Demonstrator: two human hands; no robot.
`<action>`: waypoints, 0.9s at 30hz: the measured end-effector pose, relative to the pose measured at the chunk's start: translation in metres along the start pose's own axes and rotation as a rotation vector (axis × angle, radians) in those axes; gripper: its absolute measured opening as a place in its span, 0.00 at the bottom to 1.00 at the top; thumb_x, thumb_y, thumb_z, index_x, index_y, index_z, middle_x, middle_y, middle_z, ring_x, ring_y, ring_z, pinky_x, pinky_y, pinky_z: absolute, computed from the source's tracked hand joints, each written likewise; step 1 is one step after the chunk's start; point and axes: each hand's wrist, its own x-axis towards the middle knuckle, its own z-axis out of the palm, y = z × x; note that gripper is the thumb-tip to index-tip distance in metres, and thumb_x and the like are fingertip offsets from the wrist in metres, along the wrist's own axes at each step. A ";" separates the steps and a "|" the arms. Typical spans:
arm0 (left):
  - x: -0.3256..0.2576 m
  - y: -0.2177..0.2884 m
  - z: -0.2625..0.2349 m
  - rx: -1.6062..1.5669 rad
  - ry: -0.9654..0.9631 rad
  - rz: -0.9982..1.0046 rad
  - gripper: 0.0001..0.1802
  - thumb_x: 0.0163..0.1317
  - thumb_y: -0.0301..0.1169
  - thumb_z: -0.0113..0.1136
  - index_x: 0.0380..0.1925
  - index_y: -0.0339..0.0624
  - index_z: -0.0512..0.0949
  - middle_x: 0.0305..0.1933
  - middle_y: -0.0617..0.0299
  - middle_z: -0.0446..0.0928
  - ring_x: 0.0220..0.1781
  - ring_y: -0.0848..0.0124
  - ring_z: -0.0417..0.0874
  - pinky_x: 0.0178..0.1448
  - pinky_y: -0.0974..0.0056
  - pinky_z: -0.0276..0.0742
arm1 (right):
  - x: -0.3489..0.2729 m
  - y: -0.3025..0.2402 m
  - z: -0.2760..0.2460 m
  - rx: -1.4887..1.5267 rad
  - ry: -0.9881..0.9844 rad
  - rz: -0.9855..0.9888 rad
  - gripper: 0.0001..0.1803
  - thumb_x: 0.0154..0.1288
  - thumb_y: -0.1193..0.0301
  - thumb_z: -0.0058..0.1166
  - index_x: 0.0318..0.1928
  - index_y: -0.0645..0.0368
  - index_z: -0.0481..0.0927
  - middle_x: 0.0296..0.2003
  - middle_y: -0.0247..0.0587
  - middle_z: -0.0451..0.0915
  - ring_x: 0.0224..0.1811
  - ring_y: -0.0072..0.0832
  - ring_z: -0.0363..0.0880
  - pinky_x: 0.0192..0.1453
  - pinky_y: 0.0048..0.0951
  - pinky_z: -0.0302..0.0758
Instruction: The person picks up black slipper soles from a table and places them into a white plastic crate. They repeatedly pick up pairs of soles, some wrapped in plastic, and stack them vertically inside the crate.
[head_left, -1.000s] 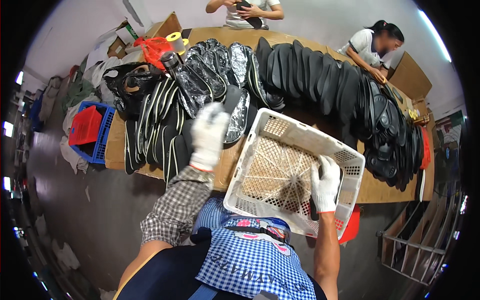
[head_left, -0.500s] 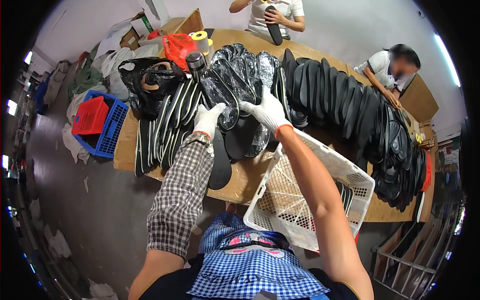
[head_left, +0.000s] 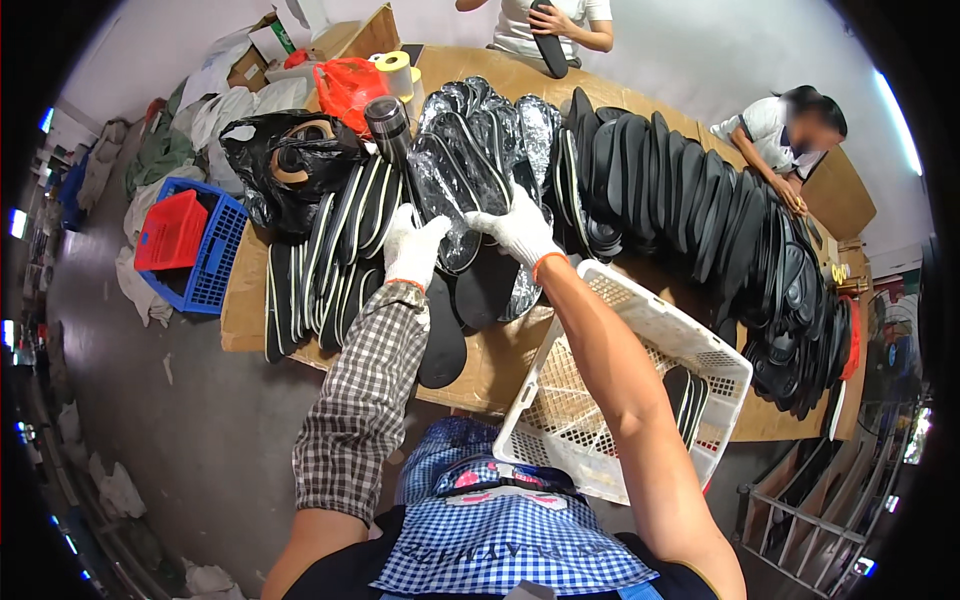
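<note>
A black shoe sole in shiny clear plastic [head_left: 445, 195] lies between my hands, its near end toward me. My left hand [head_left: 415, 248], in a white glove, pinches its left edge near that end. The gloved fingers of my right hand [head_left: 518, 230] close on the right edge. More plastic-wrapped soles [head_left: 478, 110] are heaped just beyond. Left of my left hand stand rows of black soles with white-striped edges [head_left: 335, 225]. Bare black soles [head_left: 443, 345] lie under and below my hands, partly covered by them.
A white plastic crate [head_left: 545, 400] holding some striped soles stands at the table's near edge, under my right forearm. Long rows of black soles [head_left: 680, 190] curve along the right. A steel flask [head_left: 387, 125] stands behind the striped soles. Two people [head_left: 565, 25] are across the table.
Both hands stay on the wrapped sole, and they have shifted only slightly. The view has moved a little. The far person's black sole is lower in the picture.
</note>
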 end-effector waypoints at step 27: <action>-0.063 0.040 -0.014 -1.010 -0.478 -0.050 0.29 0.76 0.29 0.67 0.74 0.40 0.73 0.69 0.50 0.82 0.65 0.54 0.87 0.75 0.47 0.83 | -0.106 -0.054 -0.064 0.613 -0.324 -0.160 0.33 0.65 0.75 0.76 0.69 0.63 0.80 0.56 0.38 0.89 0.53 0.23 0.85 0.65 0.30 0.80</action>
